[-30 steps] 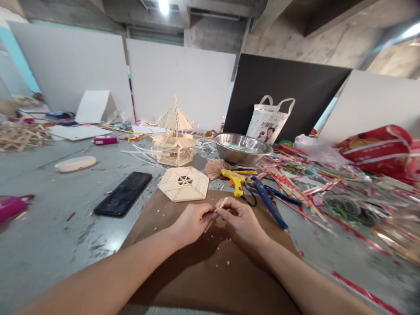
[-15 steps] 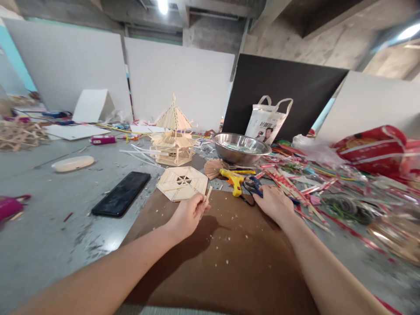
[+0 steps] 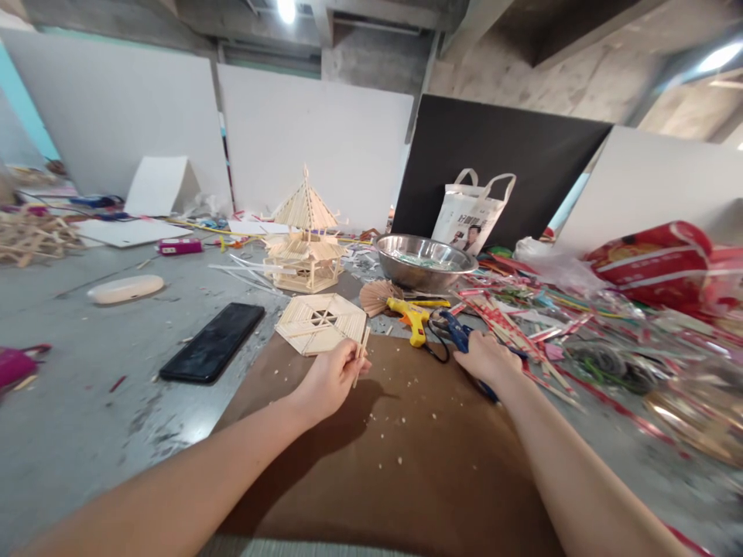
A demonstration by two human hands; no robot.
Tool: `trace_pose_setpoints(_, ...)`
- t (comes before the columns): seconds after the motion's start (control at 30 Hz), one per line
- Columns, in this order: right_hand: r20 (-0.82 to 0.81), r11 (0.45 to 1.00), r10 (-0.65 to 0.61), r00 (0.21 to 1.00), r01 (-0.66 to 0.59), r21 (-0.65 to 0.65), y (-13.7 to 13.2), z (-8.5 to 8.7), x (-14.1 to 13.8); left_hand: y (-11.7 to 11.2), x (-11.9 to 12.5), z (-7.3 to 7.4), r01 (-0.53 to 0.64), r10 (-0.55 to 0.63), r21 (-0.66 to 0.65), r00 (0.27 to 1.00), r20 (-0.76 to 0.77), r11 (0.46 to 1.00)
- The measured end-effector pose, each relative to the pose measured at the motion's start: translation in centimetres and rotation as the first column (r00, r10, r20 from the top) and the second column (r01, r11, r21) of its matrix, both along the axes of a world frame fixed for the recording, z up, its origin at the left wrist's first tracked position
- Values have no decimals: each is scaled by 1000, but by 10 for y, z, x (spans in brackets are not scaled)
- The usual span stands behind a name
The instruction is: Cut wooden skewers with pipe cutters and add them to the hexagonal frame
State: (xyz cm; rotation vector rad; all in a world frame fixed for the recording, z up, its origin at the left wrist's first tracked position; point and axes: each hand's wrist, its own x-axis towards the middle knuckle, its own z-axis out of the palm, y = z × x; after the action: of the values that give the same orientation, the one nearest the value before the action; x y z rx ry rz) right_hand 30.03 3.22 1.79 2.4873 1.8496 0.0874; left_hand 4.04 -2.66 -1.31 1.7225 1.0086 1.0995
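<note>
My left hand (image 3: 330,379) is closed in a pinch around thin wooden sticks (image 3: 364,344), which stand up from the fingertips above the brown board (image 3: 429,472). Just beyond it lies a flat hexagonal panel of wooden sticks (image 3: 307,340) with an open, spoked centre. To the right, my right hand (image 3: 487,356) is closed on blue-handled pliers (image 3: 460,331); part of the tool is hidden under the palm. A yellow glue gun (image 3: 413,319) with a black cord lies left of that hand.
Behind the panel stands a small wooden-stick pavilion (image 3: 305,240). A metal bowl (image 3: 426,263) sits at its right. A black phone (image 3: 213,343) and a white case (image 3: 126,289) lie at left. Red-patterned strips (image 3: 502,317) and scraps clutter the right. Wood bits dot the board.
My right hand has taken up the blue-handled pliers, turning them so that a handle now shows below the palm. My left hand keeps its pinch on the sticks, which tilt slightly differently.
</note>
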Motion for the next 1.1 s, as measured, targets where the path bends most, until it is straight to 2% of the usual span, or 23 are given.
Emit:
trace_pose_setpoints(0.27,-56,999,-39,998,40,32,1,3,-1,1,-2,-2,15,-16,-31,1000,-26,999)
trace_pose_setpoints(0.33,-82,995,-30,996,38,97,0,8,-1,2,-2,-3,14,-15,-30,999,-33,999)
trace_pose_setpoints(0.4,-124,973,8,992,21,231,-2,13,-2,2,-2,-3,13,-13,-19,1000,1,1000)
trace_pose_setpoints(0.47,-151,904,81,985,-9,427,-6,19,-5,2,-1,-3,18,-18,-9,998,54,1000)
trace_pose_setpoints(0.57,-134,723,237,962,-82,686,-11,25,-11,3,0,-5,43,-41,-11,995,94,999)
trace_pose_setpoints(0.63,-114,624,342,933,-135,770,-15,28,-16,3,0,-6,52,-51,-13,996,68,999)
trace_pose_setpoints(0.7,-127,580,436,891,-171,796,-20,31,-21,3,-1,-6,48,-48,-25,999,15,999)
trace_pose_setpoints(0.77,-210,598,520,828,-178,781,-25,33,-26,3,0,-5,38,-41,-75,999,-30,996)
trace_pose_setpoints(0.8,-290,637,550,783,-168,753,-28,34,-29,3,0,-4,36,-40,-109,998,-39,993)
trace_pose_setpoints(0.87,-500,748,562,659,-147,648,-33,36,-35,3,0,-1,27,-31,-153,999,-23,988)
trace_pose_setpoints(0.93,-694,839,522,495,-150,524,-37,35,-40,3,-1,2,-1,4,-132,1000,19,991)
trace_pose_setpoints(0.97,-765,865,497,411,-166,473,-38,34,-43,3,-2,3,-21,25,-107,999,40,994)
trace_pose_setpoints(1.03,-849,888,457,266,-197,416,-39,30,-47,4,-3,4,-47,51,-68,997,60,997)
trace_pose_setpoints(1.1,-893,894,426,147,-221,390,-39,25,-49,4,-3,5,-20,23,-64,999,35,998)
